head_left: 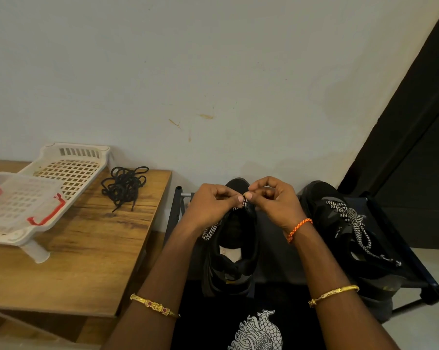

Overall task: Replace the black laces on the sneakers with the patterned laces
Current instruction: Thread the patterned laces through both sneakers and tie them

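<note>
- Two black sneakers [235, 238] [344, 231] sit right of the wooden tabletop [92, 248].
- Two hands, left [213, 205] and right [274, 200], pinch one black-and-white patterned lace [211, 231].
- One black lace pile [125, 185] lies on the tabletop.

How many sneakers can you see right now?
2. One sneaker lies between the left hand and right hand, which pinch its patterned lace; the other sneaker, already laced, sits to the right.

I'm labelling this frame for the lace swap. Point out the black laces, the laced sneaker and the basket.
black laces [123, 186]: head view, middle of the pile.
laced sneaker [324, 210]: head view, its upper beside the patterned lacing.
basket [72, 174]: head view, its gridded floor.
</note>
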